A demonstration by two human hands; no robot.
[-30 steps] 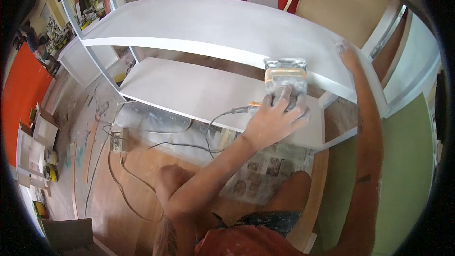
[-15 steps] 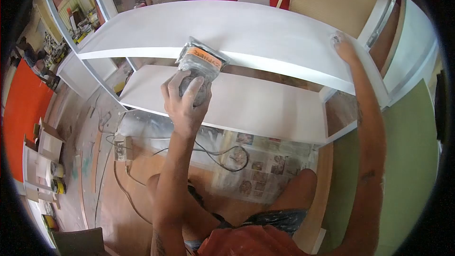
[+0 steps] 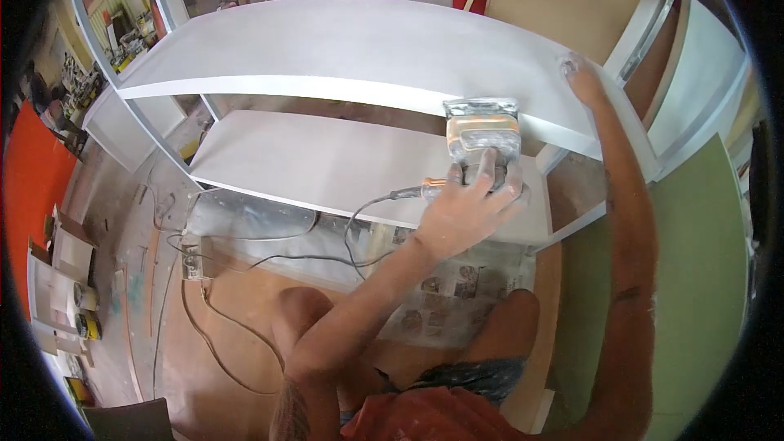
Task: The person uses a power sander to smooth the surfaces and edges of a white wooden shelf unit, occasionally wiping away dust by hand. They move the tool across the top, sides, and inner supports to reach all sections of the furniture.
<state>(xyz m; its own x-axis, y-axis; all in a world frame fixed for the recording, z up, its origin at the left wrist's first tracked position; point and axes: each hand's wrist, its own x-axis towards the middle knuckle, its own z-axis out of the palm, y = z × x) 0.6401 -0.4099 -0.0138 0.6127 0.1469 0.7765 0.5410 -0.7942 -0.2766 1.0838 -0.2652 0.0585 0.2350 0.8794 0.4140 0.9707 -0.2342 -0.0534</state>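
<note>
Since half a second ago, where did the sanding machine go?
The left hand slid the sander from the left part of the upper shelf back to its right end. The right hand stayed pressed on the shelf's far right corner.

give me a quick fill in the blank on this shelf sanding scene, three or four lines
1. The left hand grips an electric ____ pressed to the front edge of the upper shelf.
2. The right hand rests flat on the ____ shelf, near its right end.
3. Sheets of ____ lie on the floor under the lower shelf.
4. The tool's power cord hangs down toward the ____.

Missing words: sander; upper; newspaper; floor
</note>
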